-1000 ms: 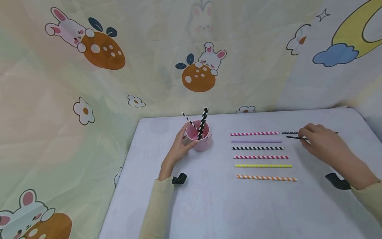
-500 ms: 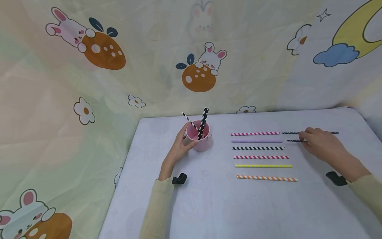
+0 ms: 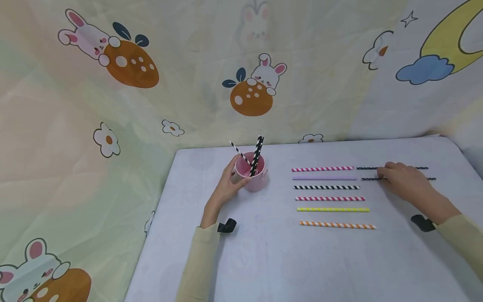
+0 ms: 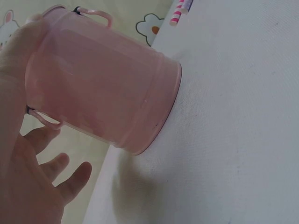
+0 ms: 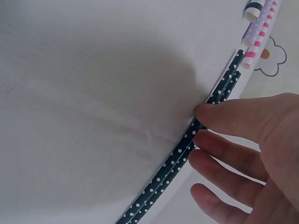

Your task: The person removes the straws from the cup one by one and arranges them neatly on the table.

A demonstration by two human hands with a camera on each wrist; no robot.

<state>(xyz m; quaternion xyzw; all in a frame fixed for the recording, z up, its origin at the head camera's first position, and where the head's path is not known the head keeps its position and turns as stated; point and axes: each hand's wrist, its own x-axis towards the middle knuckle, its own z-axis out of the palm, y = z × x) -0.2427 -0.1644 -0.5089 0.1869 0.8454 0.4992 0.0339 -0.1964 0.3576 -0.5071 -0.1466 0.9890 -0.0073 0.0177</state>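
Observation:
My left hand (image 3: 226, 183) grips the rim and side of a pink cup (image 3: 256, 183), which stands upright with several black-and-white straws (image 3: 257, 156) in it. In the left wrist view the thumb lies along the pink cup (image 4: 103, 79). At the right, my right hand (image 3: 409, 182) pinches the nearer of two black dotted straws (image 3: 431, 179) lying on the table. Beyond it lies the farther black dotted straw (image 3: 366, 168). In the right wrist view thumb and fingers of the right hand (image 5: 247, 154) are on the black dotted straw (image 5: 161, 175).
Left of the black dotted straws lie a pink striped straw (image 3: 322, 169), a purple one (image 3: 324, 178), a black striped one (image 3: 326, 187), another pink striped one (image 3: 330, 199), a yellow one (image 3: 333, 209) and an orange striped one (image 3: 337, 225). A patterned cloth (image 3: 188, 84) hangs behind the table (image 3: 264, 260).
My right hand has moved slightly toward me with its black dotted straw, which now lies nearly parallel to the farther one. My left hand and the cup have stayed put.

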